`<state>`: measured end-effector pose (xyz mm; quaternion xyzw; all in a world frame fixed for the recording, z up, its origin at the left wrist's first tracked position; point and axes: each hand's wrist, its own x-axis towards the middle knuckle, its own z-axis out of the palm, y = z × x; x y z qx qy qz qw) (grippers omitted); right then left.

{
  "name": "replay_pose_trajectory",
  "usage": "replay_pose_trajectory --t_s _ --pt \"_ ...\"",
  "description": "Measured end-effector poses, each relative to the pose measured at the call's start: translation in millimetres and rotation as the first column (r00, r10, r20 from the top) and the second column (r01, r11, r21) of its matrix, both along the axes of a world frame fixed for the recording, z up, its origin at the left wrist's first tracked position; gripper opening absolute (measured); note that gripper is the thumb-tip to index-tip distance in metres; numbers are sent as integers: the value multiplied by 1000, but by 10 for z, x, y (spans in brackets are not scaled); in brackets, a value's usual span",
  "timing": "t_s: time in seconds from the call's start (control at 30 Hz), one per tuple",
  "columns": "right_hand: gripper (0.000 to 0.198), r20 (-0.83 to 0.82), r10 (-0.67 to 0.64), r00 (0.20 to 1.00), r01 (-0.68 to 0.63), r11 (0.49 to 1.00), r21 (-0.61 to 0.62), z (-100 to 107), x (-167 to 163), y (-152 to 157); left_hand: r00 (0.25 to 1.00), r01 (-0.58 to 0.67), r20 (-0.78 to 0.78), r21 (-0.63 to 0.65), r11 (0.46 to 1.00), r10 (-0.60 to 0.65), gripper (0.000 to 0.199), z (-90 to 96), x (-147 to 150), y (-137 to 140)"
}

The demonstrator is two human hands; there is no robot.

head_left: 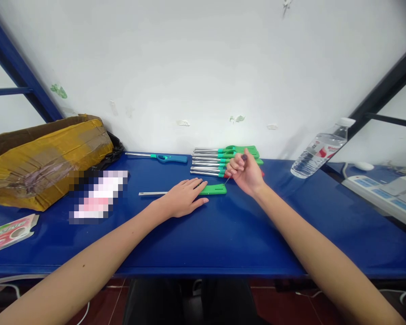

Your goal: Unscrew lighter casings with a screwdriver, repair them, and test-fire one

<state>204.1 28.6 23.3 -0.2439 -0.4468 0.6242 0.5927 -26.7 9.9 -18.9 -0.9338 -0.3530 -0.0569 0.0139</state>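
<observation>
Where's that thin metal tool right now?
The thin tool is just right of centre in the head view, in the right hand, its tip by the green lighter under the left hand.

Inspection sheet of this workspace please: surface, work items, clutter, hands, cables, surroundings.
Surface: glossy blue tabletop.
Work items: green lighter lying flat; thin tool, its tip at the lighter's end, contact unclear; lighter pile and blue lighter near the wall.
Clutter: taped cardboard box, printed card, clear bottle; one pixelated item, unreadable.
Hands: left hand over the green lighter; right hand gripping the tool.
Cables: white cables below the table's front edge.
Surroundings: white wall, patchy marks; reddish floor.
</observation>
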Motion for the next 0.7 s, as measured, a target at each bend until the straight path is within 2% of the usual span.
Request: replay_pose_trajectory --t_s 0.13,0.37,0.53,0.7 --pt "57 -4 15 1000 -15 1000 17 3 7 -17 1000 -4 -10 1 1000 4 66 7 7 -4" --pt "27 -41 -38 998 38 999 3 29 12 -8 1000 3 -8 15 1000 -3 65 -2 -1 0" --pt "40 1 18 1000 -18 1000 -24 17 -34 -22 1000 2 -1 8 1000 -2 65 -2 2 -3" --pt "57 -15 67 998 -66 997 31 17 -66 -67 1000 -2 11 12 1000 2 65 -15 2 0"
